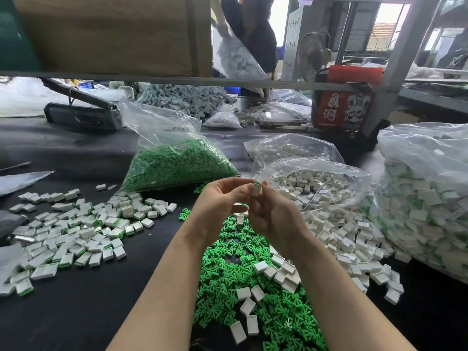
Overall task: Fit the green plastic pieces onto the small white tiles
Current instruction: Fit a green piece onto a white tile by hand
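Both hands meet above the table's middle. Between their fingertips is one small white tile (256, 190) with a green plastic piece (257, 183) showing at its top edge. My left hand (220, 206) pinches the tile from the left, and my right hand (272, 214) grips it from the right and below. Beneath my hands lies a heap of loose green pieces (243, 279) with a few bare white tiles (247, 306) on it. A spread of tiles fitted with green pieces (76, 231) covers the left of the black table.
An open clear bag of green pieces (177, 163) lies behind my hands. A clear bag spilling white tiles (326, 198) sits to the right, and a big bag of fitted tiles (425, 198) at far right. Across the table another person handles a bag (235, 57).
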Motion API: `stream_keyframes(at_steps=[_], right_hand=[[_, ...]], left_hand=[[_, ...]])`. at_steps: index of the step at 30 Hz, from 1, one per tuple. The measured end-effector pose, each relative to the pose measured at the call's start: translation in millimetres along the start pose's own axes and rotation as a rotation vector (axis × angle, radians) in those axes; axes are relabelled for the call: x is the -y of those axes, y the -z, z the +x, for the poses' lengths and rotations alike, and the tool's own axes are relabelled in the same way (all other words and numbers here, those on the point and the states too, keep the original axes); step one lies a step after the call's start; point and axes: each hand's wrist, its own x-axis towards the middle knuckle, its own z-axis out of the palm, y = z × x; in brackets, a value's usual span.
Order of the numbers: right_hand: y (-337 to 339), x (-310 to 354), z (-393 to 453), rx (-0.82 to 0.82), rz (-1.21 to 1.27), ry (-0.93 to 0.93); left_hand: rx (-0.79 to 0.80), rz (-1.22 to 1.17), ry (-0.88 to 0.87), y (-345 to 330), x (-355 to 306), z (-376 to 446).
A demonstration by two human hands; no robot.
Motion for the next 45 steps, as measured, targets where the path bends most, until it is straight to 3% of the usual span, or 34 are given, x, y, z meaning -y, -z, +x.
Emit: stream_keyframes(at_steps=[8, 13, 21, 24, 27, 29, 32, 38, 41, 43, 45], right_hand=[[-4.9, -0.9, -1.3, 0.048, -0.003, 0.027], [-2.4, -0.5, -2.2, -0.053, -0.174, -0.005], [5.6, 3.0, -1.2, -0.091, -0.198, -0.011], [10.6, 4.5, -1.2, -0.167, -0.306, -0.014], [20.0, 4.5, -1.4, -0.277, -0.464, -0.01], [25.1, 2.4, -0.9, -0.323, -0.588, -0.008], [31.5, -1.7, 1.8, -0.374, -0.811, 0.003], [36.9, -5.7, 2.2, -0.375, -1.285, 0.021], [32.4, -6.5, 0.1, -0.313, -1.395, 0.019], [26.3, -8.2, 0.0, -0.263, -1.413, 0.044], [18.6, -13.1, 0.6, -0.22, -1.451, 0.083]], left_hand=[[0.101, 0.006, 0.029, 3.7, -5.9, -3.4], [0.032, 0.053, 0.036, 15.3, -6.0, -1.7], [-0.014, 0.142, 0.011, 36.0, -4.9, 0.3], [-0.196, 0.352, -0.007, 57.7, 3.2, 3.7], [-0.518, 0.774, 0.013, 91.8, 16.1, -0.3], [-0.687, 1.064, 0.081, 113.6, 22.7, -11.4], [-0.84, 1.295, 0.258, 133.7, 27.4, -24.5], [-0.94, 1.423, 0.44, 134.8, 28.3, -30.1], [-0.948, 1.455, 0.488, 128.5, 22.3, -29.1], [-0.93, 1.434, 0.424, 121.5, 17.0, -25.0], [-0.858, 1.363, 0.24, 108.8, 12.4, -17.9]])
